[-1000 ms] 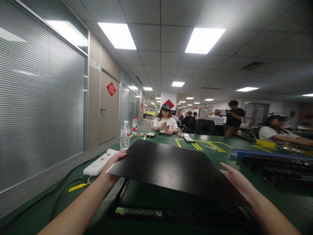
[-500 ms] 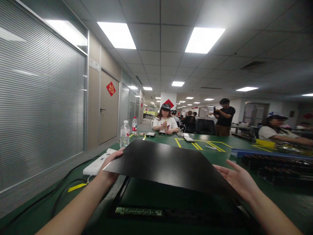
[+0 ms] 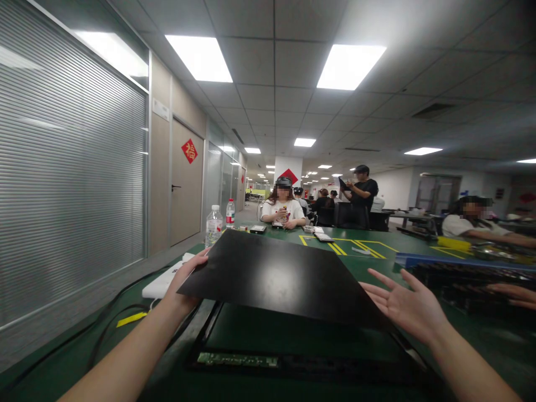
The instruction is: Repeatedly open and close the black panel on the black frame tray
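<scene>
A thin, glossy black panel (image 3: 268,273) is held up in front of me, tilted over the green table. My left hand (image 3: 187,282) grips its left edge, the fingers partly hidden beneath. At the right edge, my right hand (image 3: 412,307) is spread with the palm turned up; whether its hidden fingertips touch the panel I cannot tell. Under the panel lies a dark rectangular frame (image 3: 343,365). A narrow green circuit board (image 3: 237,360) sits along the frame's near side.
A white box-like device (image 3: 161,283) and dark cables (image 3: 113,301) lie left, with water bottles (image 3: 214,223) behind. Yellow tape (image 3: 322,245) marks the green table (image 3: 268,388). Dark stacked parts (image 3: 460,285) stand right, where another person's hand (image 3: 515,293) reaches in. A person (image 3: 283,212) sits opposite.
My right hand has opened wider, its fingers more spread beside the panel. The panel has tilted slightly. Another person's hand has come in at the right; the standing person has shifted left.
</scene>
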`<action>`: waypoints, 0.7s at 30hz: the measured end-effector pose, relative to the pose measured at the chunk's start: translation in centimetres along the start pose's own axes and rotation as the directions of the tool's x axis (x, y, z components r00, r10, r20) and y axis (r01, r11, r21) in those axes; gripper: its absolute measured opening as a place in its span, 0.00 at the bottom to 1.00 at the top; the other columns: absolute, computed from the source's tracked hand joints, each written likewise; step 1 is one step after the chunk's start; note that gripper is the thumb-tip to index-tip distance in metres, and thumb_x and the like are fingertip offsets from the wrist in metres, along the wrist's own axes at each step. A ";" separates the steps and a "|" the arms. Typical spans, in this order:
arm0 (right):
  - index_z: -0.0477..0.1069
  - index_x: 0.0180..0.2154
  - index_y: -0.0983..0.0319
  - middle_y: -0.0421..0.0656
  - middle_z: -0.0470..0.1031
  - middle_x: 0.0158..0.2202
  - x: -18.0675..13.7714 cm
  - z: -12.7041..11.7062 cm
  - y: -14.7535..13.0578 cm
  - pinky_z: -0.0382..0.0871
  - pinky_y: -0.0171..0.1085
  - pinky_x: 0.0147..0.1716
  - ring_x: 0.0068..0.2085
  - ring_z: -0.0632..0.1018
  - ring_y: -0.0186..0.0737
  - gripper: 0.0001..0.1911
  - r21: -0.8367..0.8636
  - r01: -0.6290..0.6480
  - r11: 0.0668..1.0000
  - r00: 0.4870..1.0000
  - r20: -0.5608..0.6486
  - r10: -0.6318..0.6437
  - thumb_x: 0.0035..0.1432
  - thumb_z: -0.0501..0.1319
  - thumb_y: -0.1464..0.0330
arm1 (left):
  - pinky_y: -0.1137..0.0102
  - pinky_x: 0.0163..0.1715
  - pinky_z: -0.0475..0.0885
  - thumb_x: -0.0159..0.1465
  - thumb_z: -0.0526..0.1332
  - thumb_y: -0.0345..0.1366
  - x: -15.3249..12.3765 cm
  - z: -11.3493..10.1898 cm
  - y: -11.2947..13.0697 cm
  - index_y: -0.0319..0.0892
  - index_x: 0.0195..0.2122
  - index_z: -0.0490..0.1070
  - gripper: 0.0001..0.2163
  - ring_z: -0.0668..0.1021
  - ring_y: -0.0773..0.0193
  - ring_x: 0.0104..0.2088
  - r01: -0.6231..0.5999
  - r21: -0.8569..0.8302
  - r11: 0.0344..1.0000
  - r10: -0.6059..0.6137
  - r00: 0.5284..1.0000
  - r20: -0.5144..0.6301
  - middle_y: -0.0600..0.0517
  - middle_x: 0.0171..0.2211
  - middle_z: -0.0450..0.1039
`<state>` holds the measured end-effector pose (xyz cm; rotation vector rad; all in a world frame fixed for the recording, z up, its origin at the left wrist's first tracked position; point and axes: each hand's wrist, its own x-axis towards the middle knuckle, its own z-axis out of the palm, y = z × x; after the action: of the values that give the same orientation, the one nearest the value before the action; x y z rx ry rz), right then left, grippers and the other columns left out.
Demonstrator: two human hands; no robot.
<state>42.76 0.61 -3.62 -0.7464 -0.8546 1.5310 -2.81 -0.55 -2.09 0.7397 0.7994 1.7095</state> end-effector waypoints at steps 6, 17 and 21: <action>0.55 0.57 0.59 0.57 0.69 0.50 0.2 -0.5 0.2 0.64 0.53 0.46 0.47 0.74 0.51 0.33 -0.053 -0.010 0.999 1.000 0.009 0.011 0.52 0.54 0.53 | 0.72 0.29 0.72 0.51 0.58 0.28 -0.2 0.0 -0.1 0.38 0.48 0.69 0.21 0.79 0.63 0.29 -0.015 0.029 0.999 0.013 0.999 0.045 0.51 0.33 0.78; 0.52 0.58 0.54 0.54 0.75 0.41 -0.2 -0.2 0.0 0.66 0.36 0.20 0.21 0.72 0.35 0.30 -0.153 -0.013 0.988 0.999 -0.037 0.007 0.55 0.51 0.55 | 0.67 0.37 0.72 0.49 0.63 0.30 0.3 -0.5 -1.0 0.38 0.50 0.68 0.25 0.78 0.56 0.38 -0.090 0.083 0.992 0.084 0.994 0.068 0.47 0.40 0.77; 0.50 0.57 0.53 0.53 0.76 0.39 -0.2 0.1 0.2 0.59 0.33 0.13 0.15 0.64 0.30 0.29 -0.153 -0.040 0.987 0.998 -0.052 0.033 0.55 0.52 0.56 | 0.68 0.36 0.72 0.49 0.63 0.30 0.2 -0.3 -1.1 0.38 0.49 0.69 0.23 0.79 0.57 0.36 -0.087 0.104 0.991 0.078 0.994 0.082 0.48 0.39 0.78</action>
<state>42.58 0.39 -3.70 -0.9132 -0.9337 1.4841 -2.53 -0.18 -3.11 0.9191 0.8213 1.7102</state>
